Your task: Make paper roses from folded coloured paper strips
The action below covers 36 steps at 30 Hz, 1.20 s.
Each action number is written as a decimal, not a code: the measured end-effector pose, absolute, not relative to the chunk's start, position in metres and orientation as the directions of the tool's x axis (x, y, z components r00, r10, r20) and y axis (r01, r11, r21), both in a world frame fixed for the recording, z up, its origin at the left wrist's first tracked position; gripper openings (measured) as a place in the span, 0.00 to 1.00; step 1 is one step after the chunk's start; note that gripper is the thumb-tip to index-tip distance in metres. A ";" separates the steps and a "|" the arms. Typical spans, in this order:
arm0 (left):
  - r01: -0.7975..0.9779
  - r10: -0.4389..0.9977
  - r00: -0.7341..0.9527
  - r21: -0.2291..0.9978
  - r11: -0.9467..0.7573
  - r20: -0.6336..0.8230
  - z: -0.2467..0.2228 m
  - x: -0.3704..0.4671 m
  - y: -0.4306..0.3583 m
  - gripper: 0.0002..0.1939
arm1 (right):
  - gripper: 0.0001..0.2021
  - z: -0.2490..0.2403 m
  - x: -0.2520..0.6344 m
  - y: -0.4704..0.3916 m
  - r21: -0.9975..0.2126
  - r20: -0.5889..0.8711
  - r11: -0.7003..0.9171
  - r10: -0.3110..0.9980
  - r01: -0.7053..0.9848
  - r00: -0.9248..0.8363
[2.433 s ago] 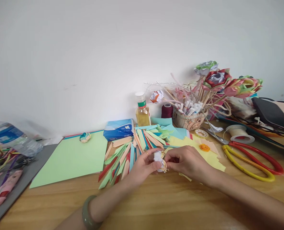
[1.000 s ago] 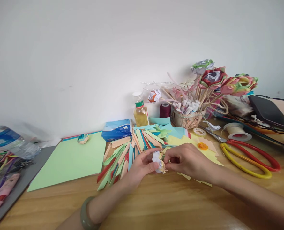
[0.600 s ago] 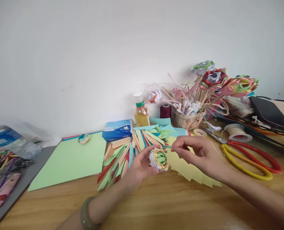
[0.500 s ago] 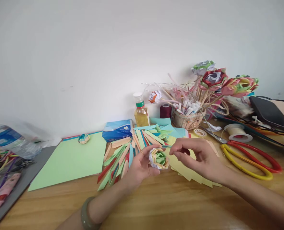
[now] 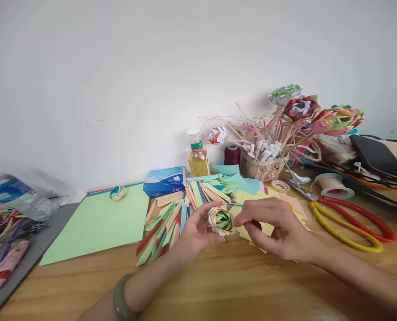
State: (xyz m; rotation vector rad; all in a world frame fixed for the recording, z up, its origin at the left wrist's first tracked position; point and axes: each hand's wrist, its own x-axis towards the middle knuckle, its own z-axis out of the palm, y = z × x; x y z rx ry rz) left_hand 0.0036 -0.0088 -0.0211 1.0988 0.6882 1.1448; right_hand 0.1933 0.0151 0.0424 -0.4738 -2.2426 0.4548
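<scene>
A folded paper flower [image 5: 223,220], green at its heart with cream and white outer layers, faces up over the front of the table. My left hand [image 5: 198,229] has its fingers and thumb closed around the flower's left side. At the flower's right rim is my right hand [image 5: 275,229], its fingers curled and the index fingertip touching or nearly touching the edge. Whatever lies between those fingertips is hidden. Yellow paper sheets [image 5: 250,196] lie under the right hand, and folded coloured paper strips [image 5: 167,218] are fanned out behind the left.
Large scissors [image 5: 349,223] and a thread spool [image 5: 334,185] lie at right. Behind stand a basket [image 5: 262,169] of pens and paper flowers, a glue bottle [image 5: 198,156] and a tissue pack [image 5: 164,182]. Green paper [image 5: 98,232] and a water bottle [image 5: 14,194] lie left.
My right hand has moved left and slightly down, from just apart to the flower's right rim. The flower stays in my left hand, turned slightly.
</scene>
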 end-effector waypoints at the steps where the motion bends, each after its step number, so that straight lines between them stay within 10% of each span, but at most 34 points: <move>1: -0.348 0.948 0.302 0.938 0.017 0.095 -0.021 0.004 -0.009 0.31 | 0.10 0.042 0.193 0.015 -0.449 0.609 0.871 0.462 0.201 -0.644; 17: -0.211 0.961 0.252 0.975 -0.064 0.117 -0.021 0.002 -0.010 0.28 | 0.15 0.033 0.190 0.018 0.216 0.568 0.896 0.207 0.387 -0.796; 36: -0.379 0.975 0.156 0.921 -0.091 0.160 -0.017 0.009 -0.009 0.28 | 0.05 0.024 0.202 0.020 0.392 0.677 0.842 0.008 0.371 -0.736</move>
